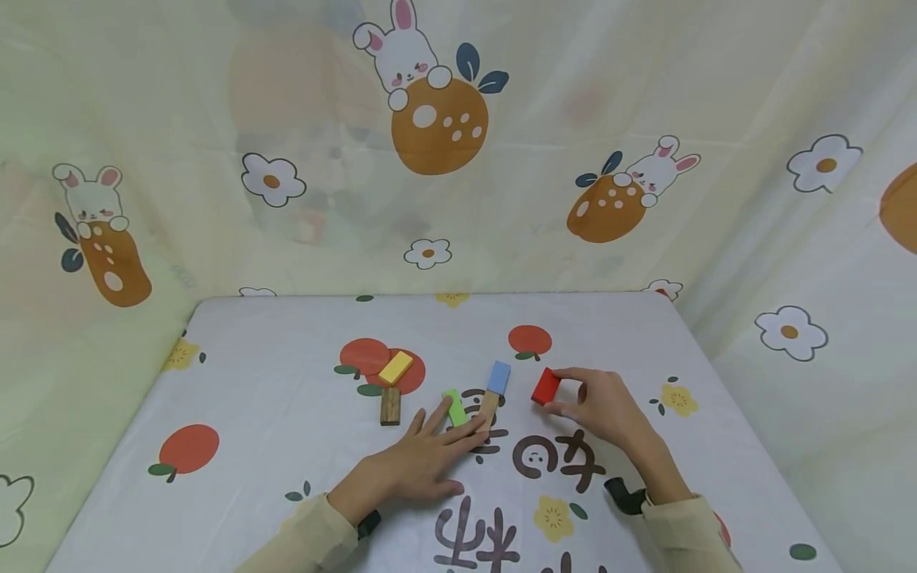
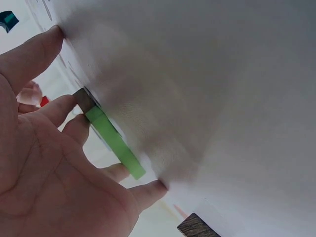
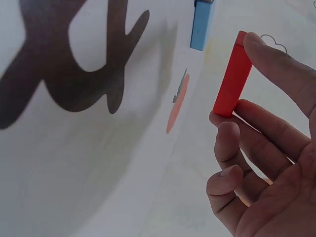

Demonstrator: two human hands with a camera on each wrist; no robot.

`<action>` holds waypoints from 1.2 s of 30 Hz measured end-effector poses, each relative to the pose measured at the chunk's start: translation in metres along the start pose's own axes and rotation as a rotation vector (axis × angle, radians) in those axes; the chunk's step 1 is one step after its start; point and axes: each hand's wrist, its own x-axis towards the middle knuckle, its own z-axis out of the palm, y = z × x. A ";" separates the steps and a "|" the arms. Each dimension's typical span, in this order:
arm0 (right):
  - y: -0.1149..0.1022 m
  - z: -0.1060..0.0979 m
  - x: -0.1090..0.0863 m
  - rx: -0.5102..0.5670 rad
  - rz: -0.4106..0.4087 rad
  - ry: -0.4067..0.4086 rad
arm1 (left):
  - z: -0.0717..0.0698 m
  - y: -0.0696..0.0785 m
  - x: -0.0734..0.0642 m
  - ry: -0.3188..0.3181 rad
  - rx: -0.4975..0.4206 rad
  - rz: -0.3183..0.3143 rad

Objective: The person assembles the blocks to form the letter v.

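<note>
Far L: rectangular yellow block (image 1: pixel 396 368), prob. painted wood, on the white cloth-covered counter (image 1: pixel 265 374).
Just below it: rectangular dark brown wood-grain block (image 1: pixel 390 407), right by yellow's near end; can't tell if touching.
L grip (image 1: pixel 415 469): fingers spread, approx. straight, clasping nothing; fingertips at the slim lime-green block (image 1: pixel 456 408) & the pale tan wood block (image 1: pixel 489 407).
Mid: rectangular light-blue block (image 1: pixel 499 377) at tan's far end, the two in a rough row.
Red pc.: rectangular bright red block (image 1: pixel 546 386), R of blue, apart from it; can't tell if it touches the counter.
R grip (image 1: pixel 605 406): thumb & fingers pinching red by its ends, spread abt. the block's length.
Step in hand: I'd say handling red w/ R while L steadies green & tan.
Next move calls for: me keeping that pinch firm, L fingertips light so nothing skids, red's angle checked before any release.
</note>
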 end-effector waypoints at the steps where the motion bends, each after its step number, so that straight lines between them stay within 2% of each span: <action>1: 0.000 0.000 0.001 -0.001 0.001 0.002 | 0.000 0.000 0.000 -0.002 -0.002 -0.001; 13: 0.000 -0.004 0.016 0.014 0.007 0.012 | -0.002 0.000 0.000 -0.005 -0.012 -0.005; 20: 0.004 0.000 0.022 0.016 -0.009 0.022 | -0.002 0.000 0.001 -0.005 -0.010 -0.003; 29: 0.010 0.004 0.030 0.018 0.018 0.013 | -0.001 0.000 0.001 -0.008 -0.022 -0.008; 36: 0.011 0.008 0.039 0.018 0.009 0.019 | 0.000 0.000 0.001 -0.008 -0.018 -0.006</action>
